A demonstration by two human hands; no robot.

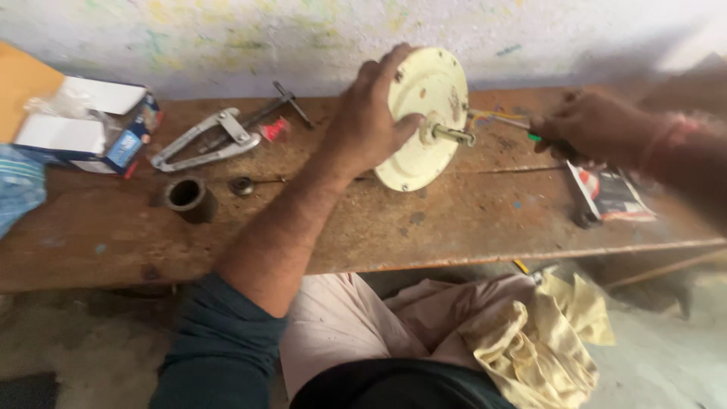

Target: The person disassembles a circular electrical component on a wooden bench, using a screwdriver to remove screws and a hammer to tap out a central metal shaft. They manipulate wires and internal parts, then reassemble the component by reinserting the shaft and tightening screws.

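My left hand (371, 117) grips the rim of a cream round motor cover (424, 121) and holds it on edge on the wooden bench (454, 220). A short metal shaft (452, 135) sticks out of the cover's middle toward the right. My right hand (591, 125) is closed on a screwdriver with a green handle (522, 129), its thin shank pointing left toward the shaft. Coloured wires show behind the shank.
A metal puller tool (219, 136) lies at the back left of the bench, with a dark metal ring (188, 195) and a small bearing (241, 185) in front. An open cardboard box (83, 125) sits far left. A printed packet (609, 193) lies right. Yellowish cloth (530, 333) rests on my lap.
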